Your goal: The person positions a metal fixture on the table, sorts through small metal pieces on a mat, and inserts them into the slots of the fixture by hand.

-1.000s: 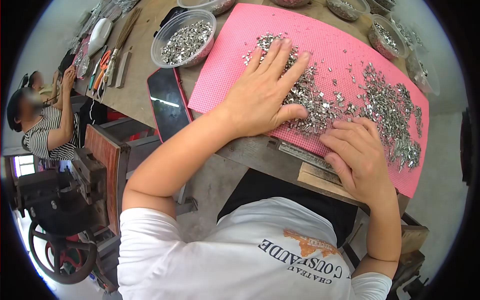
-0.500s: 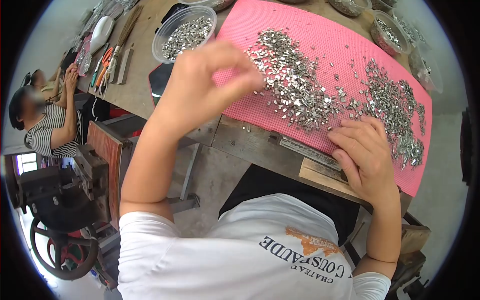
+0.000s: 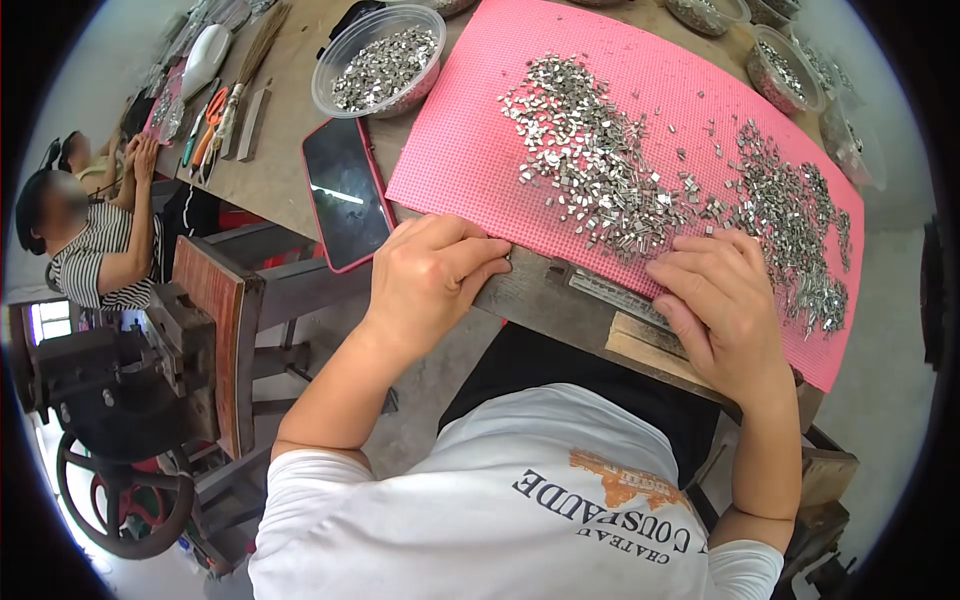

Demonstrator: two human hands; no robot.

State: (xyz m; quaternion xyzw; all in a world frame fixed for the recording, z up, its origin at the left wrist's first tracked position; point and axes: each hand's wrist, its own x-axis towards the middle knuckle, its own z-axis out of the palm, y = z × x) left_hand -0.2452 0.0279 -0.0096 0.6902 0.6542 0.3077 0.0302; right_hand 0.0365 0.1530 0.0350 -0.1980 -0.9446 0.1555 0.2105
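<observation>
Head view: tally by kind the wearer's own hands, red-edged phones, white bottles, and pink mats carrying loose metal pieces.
Wearer's hands: 2 (left hand, right hand)
Red-edged phone: 1
White bottle: 1
Pink mat with loose metal pieces: 1
Total: 5, pieces not counted individually

A workshop: metal pieces (image 3: 575, 150), tools (image 3: 215, 110), apparently a handwheel machine (image 3: 110, 405).

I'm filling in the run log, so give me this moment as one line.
Left hand: at near edge of pink mat; Right hand: over mat edge, beside metal pieces; Metal pieces: scattered on mat; Phone: lying beside mat
</observation>
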